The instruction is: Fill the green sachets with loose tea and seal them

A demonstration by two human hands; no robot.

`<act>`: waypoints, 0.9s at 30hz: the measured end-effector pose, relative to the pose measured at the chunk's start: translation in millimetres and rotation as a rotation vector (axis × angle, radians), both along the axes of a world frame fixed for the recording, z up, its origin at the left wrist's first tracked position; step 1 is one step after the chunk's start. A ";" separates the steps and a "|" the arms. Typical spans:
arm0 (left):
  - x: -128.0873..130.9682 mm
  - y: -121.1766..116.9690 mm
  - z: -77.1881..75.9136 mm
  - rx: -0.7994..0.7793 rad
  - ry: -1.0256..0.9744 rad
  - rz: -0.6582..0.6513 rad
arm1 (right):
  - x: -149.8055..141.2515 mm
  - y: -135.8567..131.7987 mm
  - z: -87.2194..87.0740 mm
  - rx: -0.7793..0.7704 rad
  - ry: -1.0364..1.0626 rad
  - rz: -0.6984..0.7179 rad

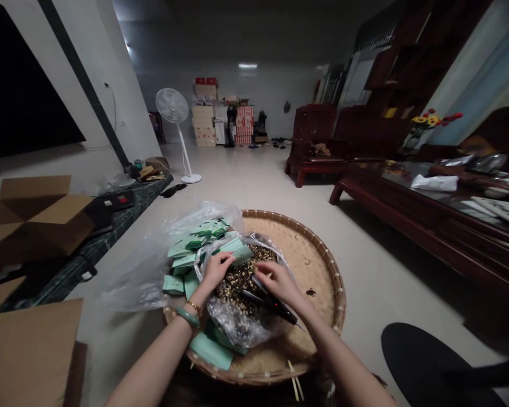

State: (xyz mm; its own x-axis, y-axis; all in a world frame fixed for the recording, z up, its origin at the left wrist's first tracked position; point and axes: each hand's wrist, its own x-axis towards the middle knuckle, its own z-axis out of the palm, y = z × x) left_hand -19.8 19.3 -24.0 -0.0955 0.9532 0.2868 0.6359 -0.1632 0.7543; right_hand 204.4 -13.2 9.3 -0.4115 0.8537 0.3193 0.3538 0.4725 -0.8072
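My left hand (217, 270), with a jade bangle (187, 317) on its wrist, pinches a light green packet (241, 254) over a clear plastic bag (237, 330). Dark and yellowish dried bits (233, 285), like loose tea, fill that bag. My right hand (280, 282) curls round a black handheld clamp tool (275, 306), apparently a heat sealer, with a red light and its jaws apart. Its fingertips are close together above the dried bits; anything between them is too small to tell. Several green packets (184, 262) lie left of the bag. Everything rests on a round woven bamboo tray (322, 260).
Another clear plastic bag (136, 277) spills over the tray's left rim. Open cardboard boxes (34, 215) stand at the left. A black round seat (428, 362) is at lower right, a dark wooden table (390, 203) beyond it. A white fan (182, 141) stands further back.
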 end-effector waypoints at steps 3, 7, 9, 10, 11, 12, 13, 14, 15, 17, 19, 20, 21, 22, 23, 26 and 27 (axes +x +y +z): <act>1.1 -2.2 0.8 0.020 -0.077 0.001 | -24.6 30.0 -8.9 0.234 0.087 -0.194; 3.1 -7.0 1.2 0.041 -0.119 0.006 | -45.7 38.7 -23.9 0.286 0.132 -0.227; 5.1 -10.6 0.6 0.048 -0.122 0.016 | -48.0 35.4 -28.0 0.299 0.156 -0.251; 6.6 -13.0 0.6 0.052 -0.120 0.023 | -47.8 33.5 -29.1 0.303 0.169 -0.263; 8.3 -15.6 1.0 0.058 -0.115 0.032 | -47.4 31.9 -29.5 0.307 0.181 -0.273; 10.2 -18.5 1.9 0.067 -0.110 0.042 | -47.1 30.7 -29.7 0.309 0.192 -0.280; 12.2 -21.5 3.3 0.077 -0.102 0.053 | -47.1 29.8 -29.6 0.313 0.201 -0.284; 14.1 -24.5 5.2 0.091 -0.093 0.064 | -47.6 29.2 -29.5 0.318 0.208 -0.284; 15.9 -27.3 7.4 0.105 -0.085 0.070 | -48.5 28.8 -29.5 0.325 0.214 -0.280; 18.7 -31.5 11.6 0.128 -0.075 0.070 | -50.9 28.1 -30.1 0.347 0.221 -0.265; 20.5 -33.6 14.2 0.133 -0.082 0.070 | -52.5 27.4 -31.6 0.379 0.220 -0.253; 21.2 -33.9 14.6 0.128 -0.089 0.070 | -52.5 27.0 -32.5 0.399 0.216 -0.252; 22.0 -33.7 14.4 0.119 -0.099 0.070 | -51.9 26.6 -33.5 0.420 0.209 -0.255; 22.9 -33.3 13.7 0.109 -0.108 0.067 | -50.9 26.2 -34.4 0.442 0.201 -0.262; 24.0 -32.7 12.6 0.098 -0.121 0.059 | -49.4 25.9 -35.2 0.464 0.191 -0.271; 28.1 -31.2 9.2 0.061 -0.162 0.021 | -44.4 25.5 -36.4 0.518 0.154 -0.293; 29.4 -31.0 8.4 0.050 -0.174 0.010 | -43.2 25.5 -36.5 0.531 0.142 -0.293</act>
